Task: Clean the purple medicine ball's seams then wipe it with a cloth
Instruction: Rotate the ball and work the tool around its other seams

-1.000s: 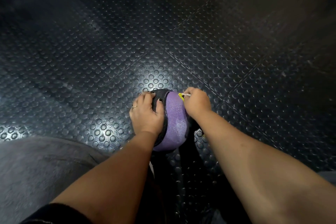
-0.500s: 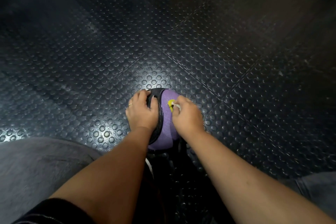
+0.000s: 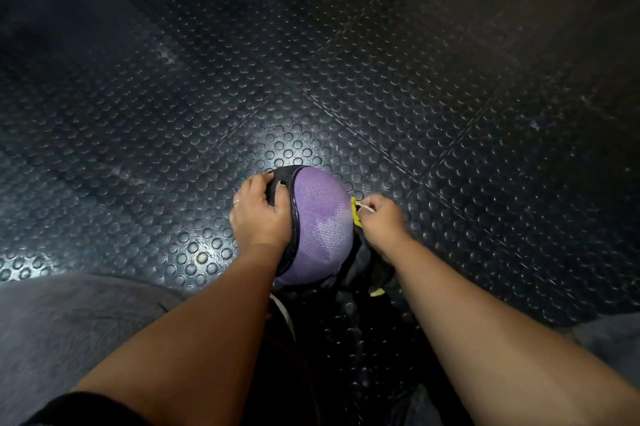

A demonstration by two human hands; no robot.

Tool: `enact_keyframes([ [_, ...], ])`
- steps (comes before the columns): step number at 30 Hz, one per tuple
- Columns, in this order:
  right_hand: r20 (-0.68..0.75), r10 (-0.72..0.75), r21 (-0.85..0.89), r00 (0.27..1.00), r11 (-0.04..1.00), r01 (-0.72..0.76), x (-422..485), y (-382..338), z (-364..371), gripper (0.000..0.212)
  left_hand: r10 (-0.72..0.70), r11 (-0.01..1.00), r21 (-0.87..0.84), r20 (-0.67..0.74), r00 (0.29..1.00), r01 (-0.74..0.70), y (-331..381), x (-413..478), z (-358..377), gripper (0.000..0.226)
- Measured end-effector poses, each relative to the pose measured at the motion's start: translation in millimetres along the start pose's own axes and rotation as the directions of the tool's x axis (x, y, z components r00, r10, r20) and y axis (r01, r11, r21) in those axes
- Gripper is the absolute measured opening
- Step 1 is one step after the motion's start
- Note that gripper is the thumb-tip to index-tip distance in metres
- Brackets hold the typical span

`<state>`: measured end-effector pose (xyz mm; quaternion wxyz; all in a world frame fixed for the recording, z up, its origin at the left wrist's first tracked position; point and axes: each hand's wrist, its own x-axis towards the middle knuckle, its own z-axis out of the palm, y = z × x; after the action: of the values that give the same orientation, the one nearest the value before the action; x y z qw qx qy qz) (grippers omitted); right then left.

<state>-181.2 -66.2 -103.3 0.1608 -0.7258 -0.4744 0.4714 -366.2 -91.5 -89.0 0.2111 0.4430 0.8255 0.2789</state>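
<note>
Two hands share the work on the medicine ball [image 3: 322, 225], which sits on the floor [image 3: 173, 114] just ahead of the person, its purple panel turned up and a black panel to the left. The left hand [image 3: 259, 214] lies over the black panel with fingers curled onto it. Its grip is a broad clasp, and I judge it is there to stop the ball rolling while the far side is worked. A ring [image 3: 236, 202] shows on one finger.

The right hand [image 3: 381, 221] is at the ball's right edge, its grip a narrow pinch on a thin white stick [image 3: 366, 207]. The stick's tip meets a yellow patch [image 3: 355, 214] on the ball's side, close to where the purple panel ends. A fine point held this way suits picking along a seam. The stick may be a cotton bud, though it is too small to say. The cloth wipe looks not yet begun.

Black rubber tiles with raised round studs cover the floor, their joints running diagonally. Light pools around the ball, and the far corners fall into shadow. A grey trouser leg [image 3: 69, 321] fills the lower left.
</note>
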Motion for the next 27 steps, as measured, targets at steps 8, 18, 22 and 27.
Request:
enact_keyframes([
  [8, 0.074, -0.297, -0.030, 0.952, 0.954, 0.300, -19.6, -45.6, 8.1, 0.012, -0.024, 0.999, 0.036, 0.002, 1.000, 0.024, 1.7, 3.7, 2.7, 0.049],
  [18, -0.056, -0.183, -0.154, 0.982, 0.973, 0.172, -8.2, -28.1, 4.8, 0.017, -0.097, 0.993, -0.068, 0.017, 0.995, 0.098, -3.7, 7.1, -1.2, 0.027],
  [22, -0.039, 0.032, -0.078, 0.999, 0.996, -0.035, 2.6, 19.9, 14.0, 0.015, -0.107, 0.988, -0.114, 0.001, 0.994, 0.107, -9.9, 7.6, -1.8, 0.035],
  [27, -0.019, 0.210, 0.143, 0.978, 0.968, -0.205, 1.4, 47.1, 31.3, 0.022, -0.101, 0.990, -0.098, -0.016, 0.995, 0.099, -5.2, 4.3, -0.2, 0.038],
])
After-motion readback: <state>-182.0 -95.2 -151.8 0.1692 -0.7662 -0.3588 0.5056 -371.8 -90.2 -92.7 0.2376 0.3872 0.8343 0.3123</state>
